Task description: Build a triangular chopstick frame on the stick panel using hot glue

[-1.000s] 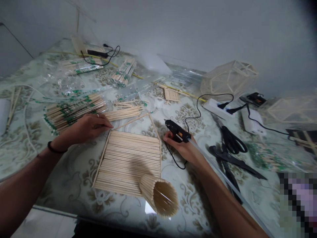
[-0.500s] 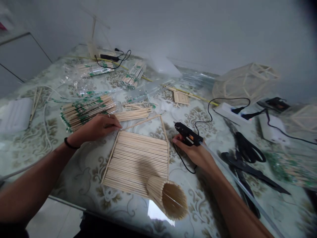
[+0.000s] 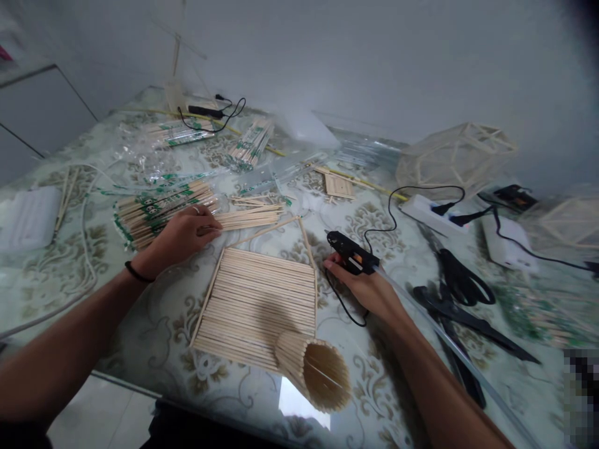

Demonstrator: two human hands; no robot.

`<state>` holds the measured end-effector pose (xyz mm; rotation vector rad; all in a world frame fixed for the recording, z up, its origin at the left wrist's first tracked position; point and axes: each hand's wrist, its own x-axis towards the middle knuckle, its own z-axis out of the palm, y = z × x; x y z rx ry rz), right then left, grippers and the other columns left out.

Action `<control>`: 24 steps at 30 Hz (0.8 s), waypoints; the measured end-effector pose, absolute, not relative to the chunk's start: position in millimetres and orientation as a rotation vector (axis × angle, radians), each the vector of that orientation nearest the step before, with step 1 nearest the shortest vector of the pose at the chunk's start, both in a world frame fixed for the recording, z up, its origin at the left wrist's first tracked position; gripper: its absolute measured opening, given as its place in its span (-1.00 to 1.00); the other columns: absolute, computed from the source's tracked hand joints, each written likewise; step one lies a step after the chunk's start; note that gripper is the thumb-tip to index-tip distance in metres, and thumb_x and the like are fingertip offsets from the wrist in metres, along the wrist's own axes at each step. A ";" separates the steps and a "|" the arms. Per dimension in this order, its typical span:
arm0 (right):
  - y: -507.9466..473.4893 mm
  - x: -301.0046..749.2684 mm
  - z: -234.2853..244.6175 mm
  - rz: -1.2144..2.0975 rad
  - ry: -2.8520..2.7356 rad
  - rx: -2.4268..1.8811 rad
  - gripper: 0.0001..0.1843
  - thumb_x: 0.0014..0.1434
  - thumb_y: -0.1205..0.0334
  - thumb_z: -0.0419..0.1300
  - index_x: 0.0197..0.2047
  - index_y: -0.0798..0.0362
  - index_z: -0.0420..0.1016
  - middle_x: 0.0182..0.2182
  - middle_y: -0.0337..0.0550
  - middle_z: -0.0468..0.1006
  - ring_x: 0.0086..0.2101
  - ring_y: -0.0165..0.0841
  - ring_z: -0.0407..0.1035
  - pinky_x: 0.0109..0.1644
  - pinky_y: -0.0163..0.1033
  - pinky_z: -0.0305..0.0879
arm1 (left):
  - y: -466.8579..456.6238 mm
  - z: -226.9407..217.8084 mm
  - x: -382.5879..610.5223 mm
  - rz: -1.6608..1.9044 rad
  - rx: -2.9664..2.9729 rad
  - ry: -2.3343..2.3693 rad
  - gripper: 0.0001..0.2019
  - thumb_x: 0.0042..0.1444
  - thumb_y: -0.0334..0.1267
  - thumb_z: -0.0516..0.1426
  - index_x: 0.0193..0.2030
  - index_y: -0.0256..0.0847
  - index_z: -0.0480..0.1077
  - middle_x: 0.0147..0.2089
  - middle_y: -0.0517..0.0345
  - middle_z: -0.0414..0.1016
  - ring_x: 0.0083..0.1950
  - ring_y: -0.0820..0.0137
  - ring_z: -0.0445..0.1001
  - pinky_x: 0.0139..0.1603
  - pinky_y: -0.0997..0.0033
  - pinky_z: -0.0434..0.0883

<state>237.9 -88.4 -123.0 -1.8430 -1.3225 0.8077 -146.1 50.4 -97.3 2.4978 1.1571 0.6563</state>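
Note:
My right hand (image 3: 360, 280) is wrapped round a black hot glue gun (image 3: 350, 251), with a long translucent glue stick (image 3: 421, 312) reaching out of its back. The fingers of my left hand (image 3: 189, 231) are curled together at the near ends of loose wooden chopsticks (image 3: 253, 218); whether they grip one is hidden. Between my hands lies a flat panel of chopsticks (image 3: 257, 293) side by side. Thin sticks edge its sides, and two angled sticks (image 3: 306, 240) meet in a peak beyond it. A round stick cup (image 3: 325, 377) lies tipped at the panel's near right corner.
Wrapped chopsticks (image 3: 163, 209) lie beyond my left hand. A small stick panel (image 3: 339, 186) sits farther back. On the right are black-handled scissors (image 3: 463, 277), a power strip (image 3: 430, 214) with plugged cords and a stick lattice frame (image 3: 458, 156). A white cable (image 3: 87, 231) curves along the left.
My left hand has drawn back from the panel's far left corner to the ends of the loose chopsticks. My right hand keeps its hold on the glue gun, hardly moving.

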 end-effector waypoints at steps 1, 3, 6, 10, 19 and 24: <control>-88.4 238.3 -123.1 0.802 -1.331 -1.848 -0.42 0.00 -0.41 0.36 -0.37 -0.01 0.53 -0.35 -0.11 0.63 -0.28 -0.17 0.50 -0.08 -0.06 0.41 | 50.7 -98.1 -146.1 0.647 2.499 1.157 -0.73 0.27 -0.08 0.20 -0.17 -0.18 0.68 -0.12 0.01 0.64 -0.07 0.24 0.60 0.08 0.25 0.50; -88.3 238.6 -122.4 0.814 -1.340 -1.857 -0.42 0.01 -0.41 0.36 -0.37 -0.01 0.53 -0.36 -0.11 0.64 -0.30 -0.17 0.51 -0.09 -0.06 0.41 | 50.9 -99.0 -145.7 0.627 2.501 1.171 -0.73 0.27 -0.08 0.19 -0.15 -0.18 0.68 -0.11 0.01 0.64 -0.05 0.23 0.60 0.09 0.24 0.49; -88.3 237.5 -119.8 0.833 -1.321 -1.876 -0.44 0.01 -0.38 0.35 -0.36 0.00 0.53 -0.38 -0.12 0.63 -0.34 -0.19 0.49 -0.13 -0.06 0.39 | 49.9 -98.5 -143.8 0.602 2.502 1.208 -0.74 0.26 -0.10 0.18 -0.17 -0.16 0.67 -0.11 0.01 0.63 -0.05 0.21 0.59 0.09 0.24 0.49; -88.7 235.5 -116.9 0.835 -1.304 -1.898 -0.46 0.02 -0.36 0.34 -0.35 -0.01 0.52 -0.43 -0.16 0.59 -0.40 -0.23 0.44 -0.24 -0.10 0.34 | 48.1 -96.2 -141.1 0.584 2.515 1.251 -0.75 0.26 -0.13 0.15 -0.21 -0.16 0.64 -0.12 0.01 0.63 -0.05 0.21 0.58 0.10 0.24 0.49; -88.7 232.2 -113.8 0.870 -1.260 -1.889 -0.43 -0.01 -0.38 0.35 -0.34 0.01 0.51 -0.51 -0.21 0.53 -0.50 -0.31 0.34 -0.35 -0.15 0.29 | 47.3 -95.8 -139.6 0.527 2.531 1.267 -0.71 0.28 -0.12 0.08 -0.21 -0.18 0.60 -0.13 0.01 0.63 -0.05 0.22 0.56 0.06 0.25 0.45; -88.1 231.8 -113.3 0.850 -1.278 -1.857 -0.45 0.01 -0.36 0.36 -0.35 0.00 0.50 -0.51 -0.21 0.52 -0.48 -0.30 0.35 -0.34 -0.15 0.29 | 47.3 -95.3 -140.8 0.542 2.517 1.260 -0.73 0.26 -0.13 0.09 -0.25 -0.19 0.58 -0.17 0.02 0.64 -0.09 0.24 0.56 0.02 0.27 0.44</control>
